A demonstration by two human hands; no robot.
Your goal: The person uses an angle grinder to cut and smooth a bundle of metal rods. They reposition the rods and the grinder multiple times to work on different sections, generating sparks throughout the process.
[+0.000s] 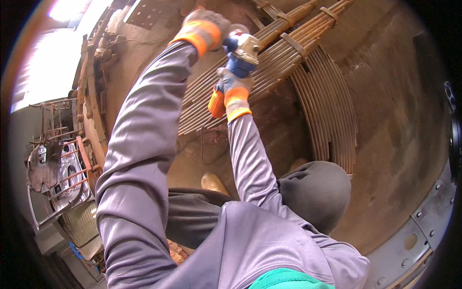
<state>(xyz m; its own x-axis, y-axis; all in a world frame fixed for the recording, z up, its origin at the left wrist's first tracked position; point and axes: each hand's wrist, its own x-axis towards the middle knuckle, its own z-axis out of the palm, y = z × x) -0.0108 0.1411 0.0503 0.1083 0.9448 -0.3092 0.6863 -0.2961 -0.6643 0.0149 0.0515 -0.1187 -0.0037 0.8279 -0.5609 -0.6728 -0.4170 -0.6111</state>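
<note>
My right hand (233, 84), in a grey glove with an orange cuff, is closed on the blue body of an angle grinder (245, 53) with a metal head. My left hand (211, 31), gloved alike, is curled beside the grinder's head; what it grips is hidden. Beneath the tool, long bundled metal bars (288, 67) run diagonally, held by clamp bands (293, 43). A ribbed orange piece (216, 103) hangs beside my right wrist.
A curved stack of bars (322, 111) lies on the brown floor (385, 96) to the right. Metal frames and scrap (62, 164) stand at left, below a bright opening (43, 67). A bolted steel beam (418, 236) is at lower right. My bent knee (313, 192) is beside my right arm.
</note>
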